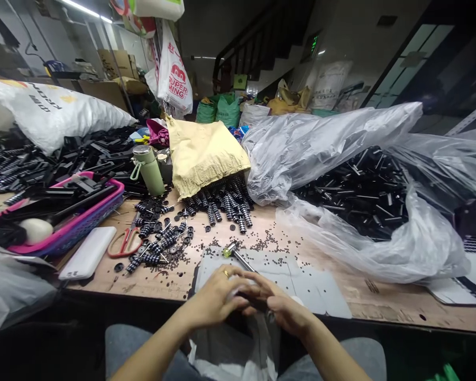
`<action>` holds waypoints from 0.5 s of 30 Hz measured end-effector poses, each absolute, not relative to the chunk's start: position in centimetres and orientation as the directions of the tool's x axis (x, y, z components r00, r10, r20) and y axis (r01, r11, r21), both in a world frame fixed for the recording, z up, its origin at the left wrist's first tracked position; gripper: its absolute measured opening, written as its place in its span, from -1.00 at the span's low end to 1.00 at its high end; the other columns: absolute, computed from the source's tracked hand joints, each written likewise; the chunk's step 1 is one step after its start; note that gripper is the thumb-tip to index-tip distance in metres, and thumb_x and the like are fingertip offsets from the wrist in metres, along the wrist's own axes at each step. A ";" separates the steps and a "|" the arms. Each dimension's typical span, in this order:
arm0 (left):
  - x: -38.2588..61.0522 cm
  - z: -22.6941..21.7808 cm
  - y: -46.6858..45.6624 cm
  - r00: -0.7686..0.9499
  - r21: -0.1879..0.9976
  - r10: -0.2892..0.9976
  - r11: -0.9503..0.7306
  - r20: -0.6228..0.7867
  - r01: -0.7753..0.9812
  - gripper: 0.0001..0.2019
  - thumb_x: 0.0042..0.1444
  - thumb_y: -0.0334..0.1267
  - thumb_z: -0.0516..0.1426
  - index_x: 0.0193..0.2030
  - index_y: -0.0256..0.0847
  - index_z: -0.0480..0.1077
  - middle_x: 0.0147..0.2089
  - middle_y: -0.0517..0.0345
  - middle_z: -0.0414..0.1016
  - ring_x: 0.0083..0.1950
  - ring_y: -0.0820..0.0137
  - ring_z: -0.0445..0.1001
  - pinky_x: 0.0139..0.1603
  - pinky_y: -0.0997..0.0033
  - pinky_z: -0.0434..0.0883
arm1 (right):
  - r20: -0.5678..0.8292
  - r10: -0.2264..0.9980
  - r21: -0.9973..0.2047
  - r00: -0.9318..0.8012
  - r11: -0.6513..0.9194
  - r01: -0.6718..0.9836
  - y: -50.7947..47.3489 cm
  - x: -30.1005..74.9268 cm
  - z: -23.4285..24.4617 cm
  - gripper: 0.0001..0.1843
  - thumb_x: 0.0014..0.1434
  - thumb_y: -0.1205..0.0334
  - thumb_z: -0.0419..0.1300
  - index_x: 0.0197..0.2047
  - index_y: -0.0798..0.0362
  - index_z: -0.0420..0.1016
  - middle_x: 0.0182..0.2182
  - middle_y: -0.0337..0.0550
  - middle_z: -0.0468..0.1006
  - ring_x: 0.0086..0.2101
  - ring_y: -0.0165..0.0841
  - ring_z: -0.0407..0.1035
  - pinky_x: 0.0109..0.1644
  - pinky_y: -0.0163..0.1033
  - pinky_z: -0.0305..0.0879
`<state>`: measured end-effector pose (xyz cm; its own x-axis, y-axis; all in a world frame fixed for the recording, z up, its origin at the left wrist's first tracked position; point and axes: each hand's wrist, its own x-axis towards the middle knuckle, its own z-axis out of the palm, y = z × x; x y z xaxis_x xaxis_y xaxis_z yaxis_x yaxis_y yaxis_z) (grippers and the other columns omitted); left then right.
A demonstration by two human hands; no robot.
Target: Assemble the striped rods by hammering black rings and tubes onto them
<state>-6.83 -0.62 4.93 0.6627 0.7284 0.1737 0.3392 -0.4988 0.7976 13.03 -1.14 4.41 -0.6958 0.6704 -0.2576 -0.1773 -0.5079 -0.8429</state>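
Note:
At the table's front edge, my left hand (218, 296) and my right hand (283, 307) meet with fingers curled toward each other. Both are closed around something dark that I cannot make out, as the fingers mostly cover it. A yellow ring is on the left hand. Just beyond the fingertips lies a hammer (241, 258), its shiny handle pointing at my hands, on a grey sheet (317, 280). Below my hands, a white plastic bag (238, 349) hangs open between my knees.
Striped black rollers (158, 246), scissors (125, 243) and a white phone (88, 253) lie left. Tiny dark rings (269, 241) are scattered mid-table. Behind stand a yellow sack (206, 153), a green bottle (148, 172) and a pink basket (119, 191). Right, a clear bag (341, 254) holds black parts.

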 end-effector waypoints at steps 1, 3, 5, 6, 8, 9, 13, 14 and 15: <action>-7.1 4.7 0.4 0.612 0.798 0.775 -0.465 0.159 0.383 -0.72 0.13 -0.22 -0.02 -0.02 -0.05 0.30 0.01 0.06 0.26 0.07 0.32 0.19 0.08 0.28 0.18 | -0.258 0.715 -0.883 -0.650 -0.447 -0.140 -1.1 12.8 4.3 -0.17 -0.20 -0.15 0.24 0.10 0.00 0.12 -0.09 0.02 0.35 -0.09 -0.14 0.28 -0.03 0.02 0.16; -7.6 4.3 3.5 0.376 0.786 0.921 -0.304 0.099 0.538 -0.69 0.14 -0.18 -0.06 0.01 -0.16 0.25 0.01 0.01 0.29 0.04 0.31 0.24 0.04 0.31 0.21 | -0.251 0.815 -0.958 -0.522 -0.285 0.016 -0.9 12.0 3.8 -0.19 -0.23 -0.08 0.28 0.06 -0.01 0.12 -0.09 0.00 0.32 -0.07 -0.17 0.25 0.01 -0.02 0.14; -7.6 3.9 7.5 -0.002 0.697 1.000 -0.009 0.015 0.717 -0.64 0.21 -0.21 -0.22 0.00 -0.30 0.23 -0.05 -0.07 0.35 -0.05 0.33 0.32 -0.08 0.37 0.27 | -0.206 0.901 -0.958 -0.383 -0.106 0.267 -0.8 10.9 2.9 -0.22 -0.27 -0.05 0.31 0.02 0.00 0.15 -0.06 0.00 0.29 -0.06 -0.15 0.22 0.04 -0.02 0.12; -7.4 3.8 9.5 -0.135 0.598 0.991 0.113 -0.008 0.793 -0.64 0.21 -0.20 -0.21 -0.01 -0.36 0.23 -0.07 -0.09 0.36 -0.08 0.30 0.34 -0.11 0.37 0.28 | -0.164 0.933 -0.920 -0.320 -0.027 0.392 -0.7 10.4 2.4 -0.21 -0.30 -0.05 0.32 0.00 0.01 0.17 -0.05 0.01 0.28 -0.05 -0.13 0.20 0.05 -0.01 0.10; -6.6 3.4 13.0 -0.230 0.534 0.973 0.203 -0.016 0.821 -0.65 0.16 -0.22 -0.09 -0.07 -0.49 0.25 -0.12 -0.24 0.38 -0.09 0.19 0.35 -0.15 0.31 0.28 | -0.048 0.979 -0.795 -0.199 0.084 0.601 -0.3 9.7 1.4 -0.22 -0.31 -0.05 0.31 -0.01 0.05 0.19 -0.06 0.02 0.28 -0.04 -0.10 0.17 0.07 -0.01 0.08; -6.2 3.4 14.3 -0.253 0.512 0.967 0.228 -0.020 0.829 -0.68 0.12 -0.26 -0.04 -0.12 -0.53 0.28 -0.16 -0.29 0.39 -0.10 0.15 0.36 -0.17 0.29 0.28 | 0.015 0.990 -0.721 -0.142 0.109 0.684 0.1 9.7 1.0 -0.24 -0.28 -0.05 0.29 -0.02 0.09 0.20 -0.08 0.03 0.30 -0.04 -0.09 0.17 0.07 -0.01 0.08; -5.8 4.0 15.6 -0.275 0.472 0.961 0.240 0.006 0.848 -0.79 0.06 -0.43 -0.04 -0.26 -0.51 0.36 -0.27 -0.30 0.42 -0.16 0.14 0.40 -0.23 0.29 0.30 | 0.134 0.991 -0.459 0.015 0.049 0.887 1.7 11.8 -0.2 -0.25 -0.15 -0.07 0.18 0.04 0.23 0.18 -0.03 0.11 0.28 0.00 -0.06 0.14 0.09 -0.01 0.06; -6.1 4.5 15.1 -0.269 0.463 0.963 0.226 0.029 0.857 -0.78 0.07 -0.42 -0.05 -0.25 -0.49 0.36 -0.25 -0.28 0.42 -0.15 0.16 0.40 -0.20 0.29 0.29 | 0.124 0.992 -0.417 0.018 0.035 0.908 1.9 12.7 -0.4 -0.19 -0.14 -0.12 0.17 0.07 0.24 0.16 0.01 0.13 0.25 0.03 -0.05 0.11 0.11 -0.01 0.04; -6.5 5.2 14.2 -0.254 0.459 0.965 0.197 0.064 0.866 -0.76 0.07 -0.39 -0.06 -0.22 -0.47 0.36 -0.22 -0.24 0.42 -0.13 0.17 0.39 -0.18 0.29 0.29 | 0.108 0.994 -0.382 0.010 0.032 0.924 2.0 13.4 -0.5 -0.12 -0.16 -0.18 0.16 0.10 0.25 0.12 0.06 0.14 0.21 0.06 -0.04 0.07 0.13 -0.01 0.01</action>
